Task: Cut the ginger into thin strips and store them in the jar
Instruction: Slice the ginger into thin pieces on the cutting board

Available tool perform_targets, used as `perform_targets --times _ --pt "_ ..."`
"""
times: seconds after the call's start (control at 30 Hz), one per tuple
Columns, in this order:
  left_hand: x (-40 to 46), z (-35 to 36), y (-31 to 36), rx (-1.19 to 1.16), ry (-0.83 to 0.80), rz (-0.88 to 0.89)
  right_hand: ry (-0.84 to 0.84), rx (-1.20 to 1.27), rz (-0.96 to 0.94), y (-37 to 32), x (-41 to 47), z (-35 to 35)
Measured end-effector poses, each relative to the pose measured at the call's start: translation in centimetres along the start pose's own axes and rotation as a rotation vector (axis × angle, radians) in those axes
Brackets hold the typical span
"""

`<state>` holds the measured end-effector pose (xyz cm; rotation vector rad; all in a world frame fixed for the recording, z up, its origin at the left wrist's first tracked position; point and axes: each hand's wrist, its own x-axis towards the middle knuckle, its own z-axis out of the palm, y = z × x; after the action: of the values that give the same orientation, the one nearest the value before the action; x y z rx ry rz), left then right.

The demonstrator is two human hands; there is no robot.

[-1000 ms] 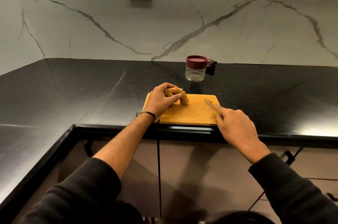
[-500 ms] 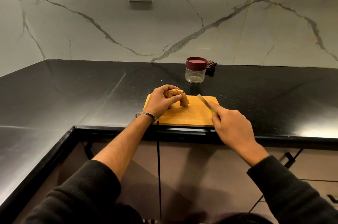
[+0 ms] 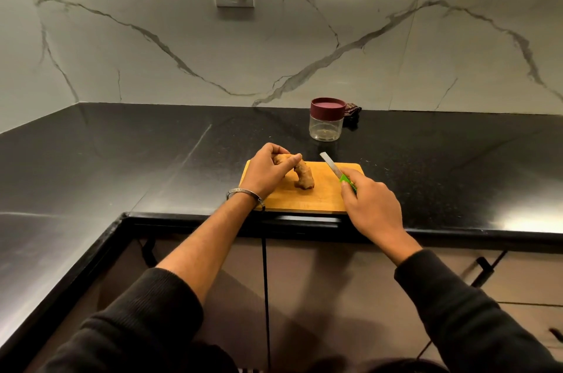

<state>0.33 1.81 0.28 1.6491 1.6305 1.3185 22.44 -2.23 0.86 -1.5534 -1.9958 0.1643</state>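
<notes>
At the centre of the frame, the ginger is being gripped at its upper end by the curled fingers of the left hand; the knobbly, tan, bent root is being rested on the wooden cutting board, uncut. Just right of it, the knife is being gripped by the right hand, its green handle mostly being hidden by the fingers, the blade being pointed toward the upper left. Above the board, the clear jar is being kept closed by a maroon lid on the black counter. A dark object behind the jar is being half hidden and cannot be identified.
</notes>
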Motion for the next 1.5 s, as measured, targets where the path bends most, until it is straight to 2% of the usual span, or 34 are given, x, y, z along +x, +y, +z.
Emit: perform_targets --times 0.13,0.33,0.47,0.67,0.8,1.03,1.17,1.3,1.37,1.5 --pt "-0.3 0.4 -0.2 0.178 0.049 0.086 0.024 -0.009 0.008 0.0 -0.1 0.3" --pt "-0.6 0.5 0.3 0.328 -0.018 0.115 0.052 -0.029 -0.007 0.0 -0.2 0.7" --pt "-0.7 0.4 0.5 0.304 -0.045 0.158 0.059 -0.043 -0.009 0.1 -0.2 0.9" --pt "-1.1 0.3 0.8 0.172 -0.256 0.271 0.031 -0.080 0.003 0.1 -0.1 0.9" --pt "-1.0 0.7 0.9 0.291 -0.198 0.296 0.007 -0.101 0.004 -0.1 0.1 0.7" --pt "-1.2 0.6 1.8 0.542 -0.122 0.233 0.017 -0.108 0.004 -0.1 0.1 0.9" --pt "-0.9 0.1 3.0 0.441 -0.167 0.084 0.028 -0.108 0.006 -0.1 0.1 0.9" --pt "-0.3 -1.4 2.9 0.279 -0.118 0.088 0.024 -0.091 0.007 -0.2 0.0 0.8" --pt "-0.1 -2.4 2.4 0.202 -0.182 0.096 0.030 -0.093 0.012 -0.3 0.0 0.7" --pt "-0.5 -3.8 2.2 0.131 -0.499 0.055 0.041 -0.097 0.010 -0.3 -0.1 0.8"
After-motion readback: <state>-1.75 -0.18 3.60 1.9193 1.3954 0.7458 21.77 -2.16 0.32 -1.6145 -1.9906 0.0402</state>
